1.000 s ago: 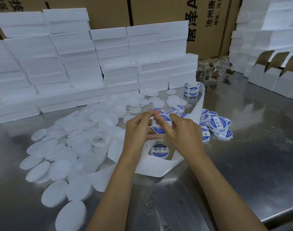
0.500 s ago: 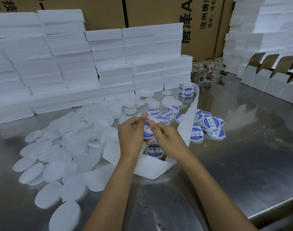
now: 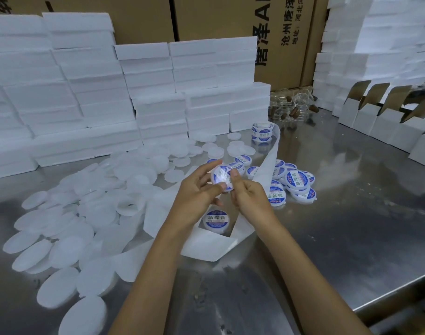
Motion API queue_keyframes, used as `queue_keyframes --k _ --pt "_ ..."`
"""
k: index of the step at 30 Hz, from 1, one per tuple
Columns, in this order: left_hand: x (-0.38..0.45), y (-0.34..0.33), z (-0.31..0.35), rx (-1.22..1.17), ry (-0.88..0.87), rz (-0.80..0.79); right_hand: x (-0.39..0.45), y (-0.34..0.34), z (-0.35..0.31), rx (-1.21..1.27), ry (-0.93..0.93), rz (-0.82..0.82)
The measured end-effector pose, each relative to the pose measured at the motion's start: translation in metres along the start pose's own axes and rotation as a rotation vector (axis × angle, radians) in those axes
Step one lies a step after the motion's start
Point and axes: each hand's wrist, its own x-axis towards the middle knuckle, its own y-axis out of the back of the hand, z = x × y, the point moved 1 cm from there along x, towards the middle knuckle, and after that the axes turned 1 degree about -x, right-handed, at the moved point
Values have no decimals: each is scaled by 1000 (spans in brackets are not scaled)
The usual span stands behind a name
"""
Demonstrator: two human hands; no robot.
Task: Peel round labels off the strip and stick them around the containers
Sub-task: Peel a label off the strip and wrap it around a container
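Head view looks down on a steel bench (image 3: 327, 238) with both hands raised together just above its middle. Between them sits a small round container (image 3: 220, 178), tilted so its blue-and-white labelled face turns toward the camera. The left hand (image 3: 194, 197) curls round its left edge, thumb lying across the lower rim and fingertips over the top. The right hand (image 3: 249, 198) pinches the container's right edge, thumb pressed on the label face, the other fingers curled beneath.

Directly below the hands, nearer the camera, another labelled container (image 3: 216, 220) stands on the bench inside a loop of the white backing strip (image 3: 206, 245). That strip runs up and away to the right of the hands to the label roll (image 3: 262, 131), which stands at the far middle of the bench. Just right of the hands lies a heap of finished labelled containers (image 3: 296, 181), some stacked on each other; a few more lie just beyond the fingertips.

Left of the hands, a wide spread of plain white containers (image 3: 68, 213) covers the bench from near edge to far. Behind them rise stacked white foam blocks (image 3: 85, 81), with brown cartons (image 3: 218, 18) behind. Open white boxes (image 3: 376, 119) line the far right.
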Motion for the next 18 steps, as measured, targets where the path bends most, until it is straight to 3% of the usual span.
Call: queue_keyframes --k 10,13,16,18 --pt "3 11 -6 -70 -33 134 1 -1 1 1 138 -28" --pt "5 8 -4 -144 2 243 8 8 7 34 55 232" --pt "7 14 0 -177 62 358 17 33 19 262 -209 548" --pt "6 18 0 -162 80 390 20 49 25 418 -354 627"
